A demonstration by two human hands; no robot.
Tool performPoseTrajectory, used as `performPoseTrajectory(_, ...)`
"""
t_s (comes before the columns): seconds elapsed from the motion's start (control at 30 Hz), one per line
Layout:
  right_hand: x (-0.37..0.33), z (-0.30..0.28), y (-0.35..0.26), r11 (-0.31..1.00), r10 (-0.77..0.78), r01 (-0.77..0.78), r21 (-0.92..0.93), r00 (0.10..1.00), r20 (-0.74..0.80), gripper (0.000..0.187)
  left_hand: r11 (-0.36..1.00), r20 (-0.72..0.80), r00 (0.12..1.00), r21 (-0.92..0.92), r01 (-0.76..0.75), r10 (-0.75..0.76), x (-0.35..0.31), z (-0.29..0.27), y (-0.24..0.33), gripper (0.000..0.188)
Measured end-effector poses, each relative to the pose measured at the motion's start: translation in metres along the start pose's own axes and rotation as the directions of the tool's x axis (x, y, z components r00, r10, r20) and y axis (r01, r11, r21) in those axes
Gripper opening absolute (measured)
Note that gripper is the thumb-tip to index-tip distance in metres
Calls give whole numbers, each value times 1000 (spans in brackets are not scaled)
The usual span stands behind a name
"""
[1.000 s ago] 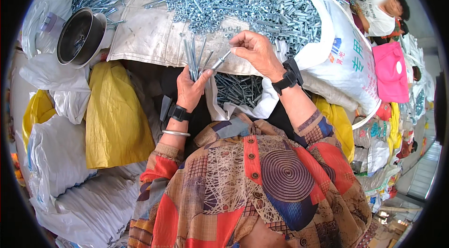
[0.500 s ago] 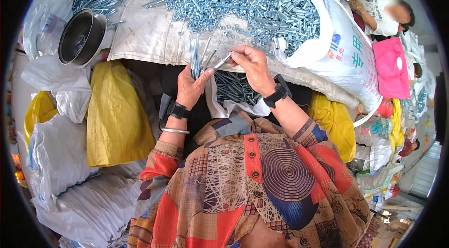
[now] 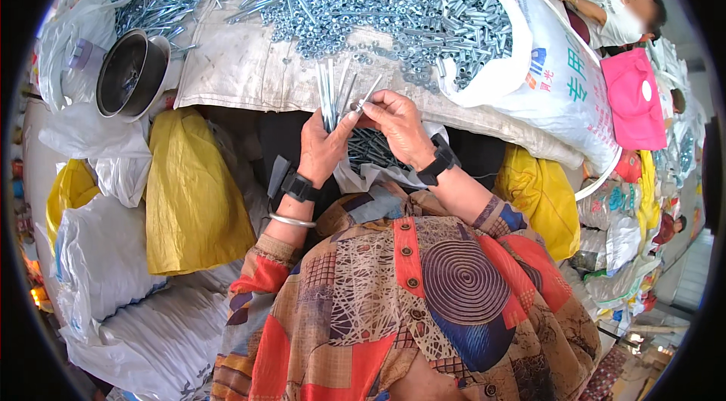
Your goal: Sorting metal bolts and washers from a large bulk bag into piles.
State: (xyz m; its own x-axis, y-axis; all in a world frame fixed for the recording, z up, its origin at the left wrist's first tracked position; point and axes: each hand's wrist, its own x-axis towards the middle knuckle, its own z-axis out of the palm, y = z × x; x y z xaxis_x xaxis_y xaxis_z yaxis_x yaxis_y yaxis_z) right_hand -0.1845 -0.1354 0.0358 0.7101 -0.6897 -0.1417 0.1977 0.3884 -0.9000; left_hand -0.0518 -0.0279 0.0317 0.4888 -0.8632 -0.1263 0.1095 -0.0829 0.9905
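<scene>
My left hand [image 3: 321, 150] is closed around a bunch of slim silvery metal rods [image 3: 327, 94] that stick up past its fingers. Close beside it, my right hand [image 3: 402, 127] pinches a single metal rod [image 3: 371, 88], tilted up to the right. A small metal piece like a nut sits at that rod's lower end, where the fingertips of both hands meet; its exact form is too small to make out. Below the hands, dark metal rods [image 3: 369, 147] lie in a white cloth or bag over my lap, partly hidden by my hands.
Across the pale cloth-covered surface [image 3: 227, 76] lie heaped nuts [image 3: 318, 26], short metal sleeves [image 3: 476, 26] and long rods [image 3: 155, 11]. A dark bowl [image 3: 113, 87] stands at left, a large white sack [image 3: 563, 91] at right. Yellow bags [image 3: 193, 204] hang nearby. Another person [image 3: 609, 11] sits far right.
Both hands have come slightly lower and closer together. The piece in my right hand, earlier a thicker sleeve-like part pointing down-left, now shows as a slim rod pointing up-right.
</scene>
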Motion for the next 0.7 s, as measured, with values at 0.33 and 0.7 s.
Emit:
performPoseTrajectory(0.33, 27, 3, -71, 856, -389, 385, -345, 919, 62, 13, 994, -160, 985, -81, -71, 57, 26, -9, 19, 24)
performPoseTrajectory(0.7, 40, -2, -53, 497, -461, 445, -745, 863, 207, 16, 920, 148, 923, 121, -372, 354, 63, 12, 80, 23)
